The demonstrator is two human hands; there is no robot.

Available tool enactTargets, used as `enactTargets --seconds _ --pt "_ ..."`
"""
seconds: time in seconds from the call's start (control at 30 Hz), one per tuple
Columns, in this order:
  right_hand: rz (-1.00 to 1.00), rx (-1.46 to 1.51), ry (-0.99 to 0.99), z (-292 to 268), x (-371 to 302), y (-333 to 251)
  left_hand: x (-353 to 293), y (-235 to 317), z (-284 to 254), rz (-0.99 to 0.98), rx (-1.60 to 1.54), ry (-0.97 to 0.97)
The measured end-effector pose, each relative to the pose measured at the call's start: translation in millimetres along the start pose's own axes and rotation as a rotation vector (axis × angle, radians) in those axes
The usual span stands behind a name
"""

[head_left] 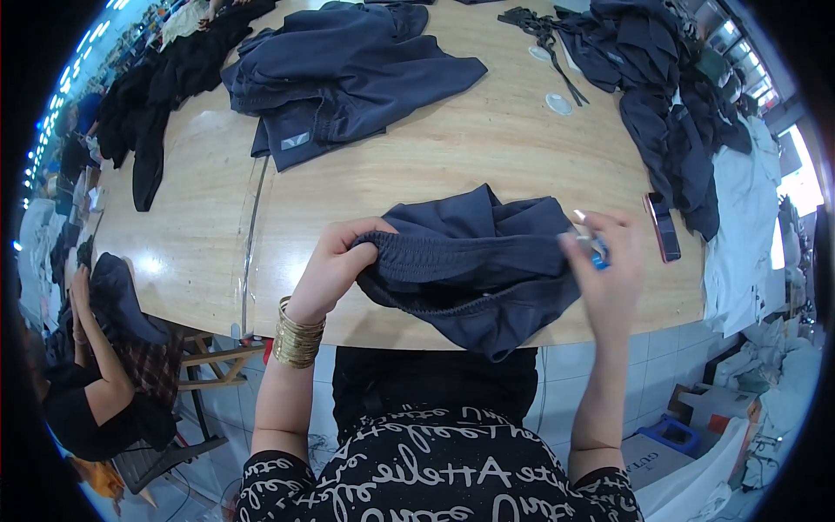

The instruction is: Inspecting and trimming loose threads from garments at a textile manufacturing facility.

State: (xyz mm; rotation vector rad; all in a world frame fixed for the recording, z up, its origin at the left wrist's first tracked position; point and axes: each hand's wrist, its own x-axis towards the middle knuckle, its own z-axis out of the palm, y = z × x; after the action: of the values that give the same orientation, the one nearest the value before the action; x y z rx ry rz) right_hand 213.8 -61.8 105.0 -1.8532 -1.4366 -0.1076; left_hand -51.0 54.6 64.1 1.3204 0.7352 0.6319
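Elastic-waisted garment (477,261): was dark navy, crumpled, its gathered waistband (426,258) gaping near the tabletop's (522,148) front edge.
Left hand (337,263): bent-fingered, grip clamped on the waistband's left end.
Right hand (611,257): blurred, grip curled around a small blue item (599,258) beside the other end.

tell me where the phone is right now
In the head view, the phone lies at right on the wooden table, between the person's right hand and the dark garments heaped near the table's right edge.
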Motion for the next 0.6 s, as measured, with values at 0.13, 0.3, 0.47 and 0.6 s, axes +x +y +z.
enactTargets --seconds 0.13,0.3,0.47,0.6 --pt "-0.135 0.579 -0.532 44 6 -29 5 -9 6 0.026 0.014 -0.062" --pt "-0.036 0.623 -1.057 60 27 -12 -2 -7 -2 0.112 -0.009 -0.017" --pt "0.149 0.929 -1.112 49 27 -19 -9 -2 -1 0.075 -0.061 0.13" --pt "0.327 1.083 -1.02 38 18 -34 -15 -1 -12 0.088 -0.072 0.115"
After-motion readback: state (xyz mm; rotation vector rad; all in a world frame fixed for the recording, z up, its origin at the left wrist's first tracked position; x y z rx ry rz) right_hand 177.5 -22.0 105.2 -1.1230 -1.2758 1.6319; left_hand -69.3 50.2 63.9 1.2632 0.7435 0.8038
